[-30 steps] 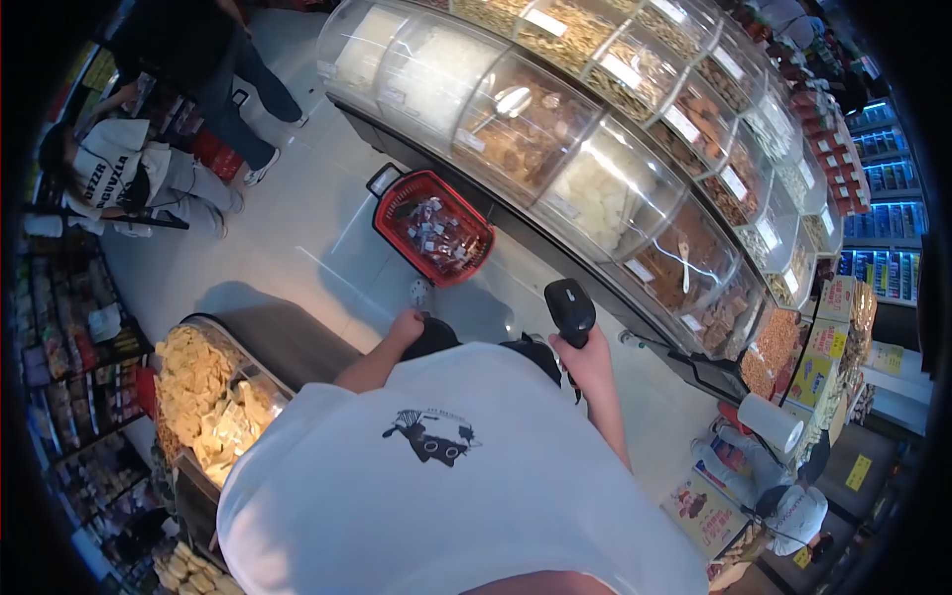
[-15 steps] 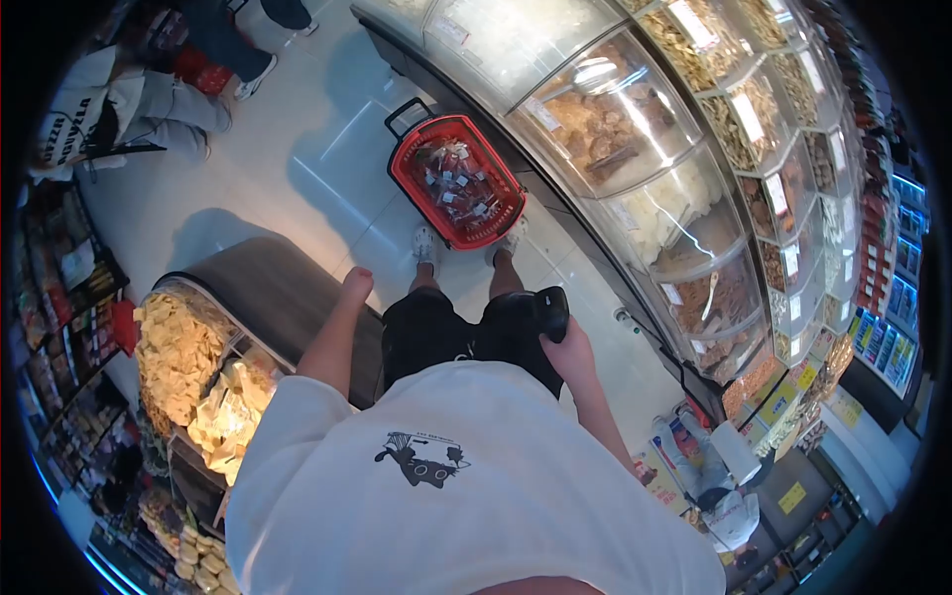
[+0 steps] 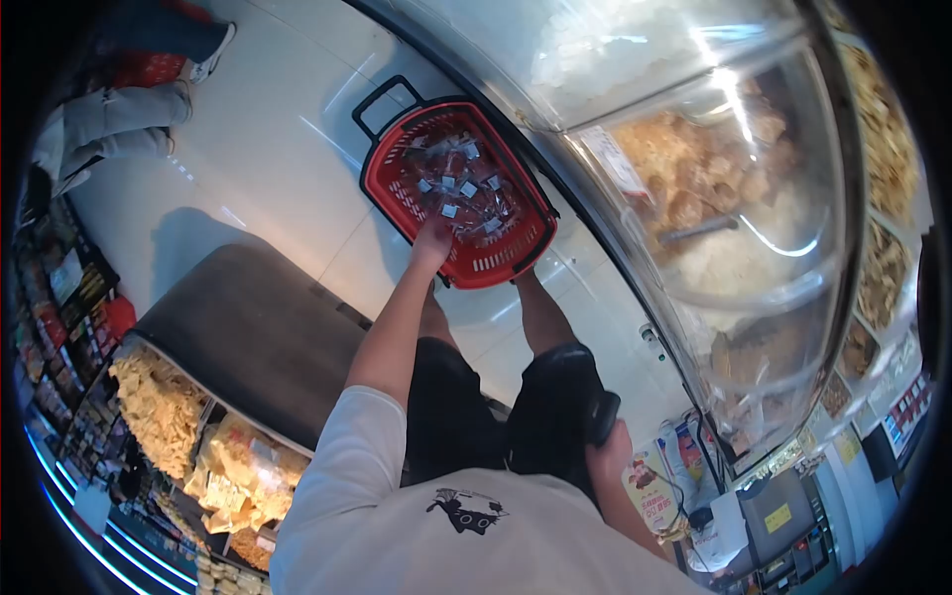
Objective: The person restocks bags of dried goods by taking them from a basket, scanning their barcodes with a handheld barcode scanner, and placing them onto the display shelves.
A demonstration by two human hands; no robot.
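Observation:
My left hand (image 3: 432, 241) reaches over the near left side of a red shopping basket (image 3: 531, 248) on the floor in front of my feet. Its fingertips are over the lower edge of the small clear packets (image 3: 466, 188) with white labels inside. Whether they touch or grip one is too small to tell. Low by my right knee, my right hand (image 3: 610, 451) is closed around a black handheld device (image 3: 602, 416). The basket's black handle (image 3: 387, 104) sticks out at its far end.
Along the right runs a counter of clear-lidded bins (image 3: 694, 188) with loose food. A dark-sided stand (image 3: 258, 327) with yellow bagged food (image 3: 243, 476) is close on my left. A person's legs (image 3: 129, 119) show at the upper left.
My left hand has moved forward from beside my hip to the basket. My body has bent lower, bringing the basket nearer. My right hand still holds the black device.

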